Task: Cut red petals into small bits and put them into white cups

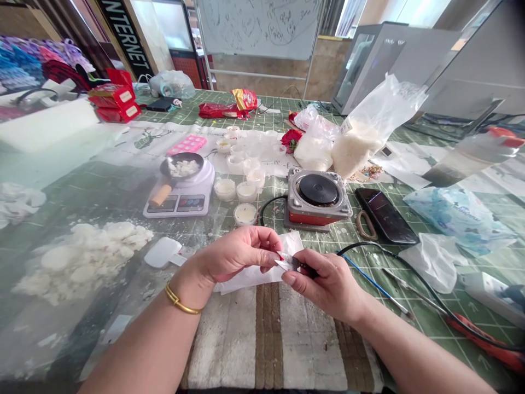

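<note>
My left hand (250,253) pinches a small bit of red petal (280,255) between thumb and fingers. My right hand (328,279) grips small dark-handled scissors (290,264), whose pale metal blades meet the red bit; my fingers hide most of the handles. Beneath both hands is a white paper sheet (246,280), partly over a striped cloth (233,339). Just beyond my left hand stands a small cup of pale wax (245,214), with several similar cups behind it. A red rose (291,140) lies farther back.
A small hot plate (318,191) stands ahead, a phone (385,215) to its right. At left, a kitchen scale (184,194) carries a little pan (183,166) of white chunks, near a pile of white flakes (88,254). Cables and brushes lie at right; a bag of white granules (361,139) stands behind.
</note>
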The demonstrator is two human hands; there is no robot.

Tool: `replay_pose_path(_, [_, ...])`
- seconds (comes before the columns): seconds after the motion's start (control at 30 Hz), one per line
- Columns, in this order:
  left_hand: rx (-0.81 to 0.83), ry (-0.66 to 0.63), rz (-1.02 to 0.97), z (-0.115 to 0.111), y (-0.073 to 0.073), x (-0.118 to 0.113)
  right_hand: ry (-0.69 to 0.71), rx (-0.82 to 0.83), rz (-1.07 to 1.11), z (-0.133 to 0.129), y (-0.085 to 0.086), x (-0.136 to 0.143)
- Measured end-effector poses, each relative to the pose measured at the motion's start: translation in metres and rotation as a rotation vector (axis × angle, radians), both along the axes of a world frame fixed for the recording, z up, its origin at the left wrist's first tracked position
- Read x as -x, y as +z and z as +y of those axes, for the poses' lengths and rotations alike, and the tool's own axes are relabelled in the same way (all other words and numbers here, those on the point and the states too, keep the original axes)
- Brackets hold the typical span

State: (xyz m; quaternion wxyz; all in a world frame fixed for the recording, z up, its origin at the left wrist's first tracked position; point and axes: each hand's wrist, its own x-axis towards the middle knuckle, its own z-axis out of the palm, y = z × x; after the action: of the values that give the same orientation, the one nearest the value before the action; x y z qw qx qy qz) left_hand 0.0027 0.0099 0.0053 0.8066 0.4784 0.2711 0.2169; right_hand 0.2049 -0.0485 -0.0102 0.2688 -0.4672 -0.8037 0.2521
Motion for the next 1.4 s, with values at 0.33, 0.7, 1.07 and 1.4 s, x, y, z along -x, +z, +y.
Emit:
replay_pose_path(0.33, [-0.021,-0.011,-0.007,0.0011,-0.0025,0.0012,-0.023,0.023,-0.008,0.0,0.0005,0.0014])
replay_pose_path(0.7, [-0.08,-0.017,0.059,0.0019,-0.0018,0.004,-0.063,0.088,-0.032,0.0001,0.0008,0.0028])
replay_pose_path(1.07, [-0.08,0.011,0.098,0.0028,-0.0011,0.0041,-0.103,0.087,-0.048,0.0016,0.001,0.0032])
replay_pose_path(1.4, [-0.079,0.042,0.122,0.0033,-0.0001,0.0038,-0.098,0.098,-0.047,0.0037,0.0,0.0034])
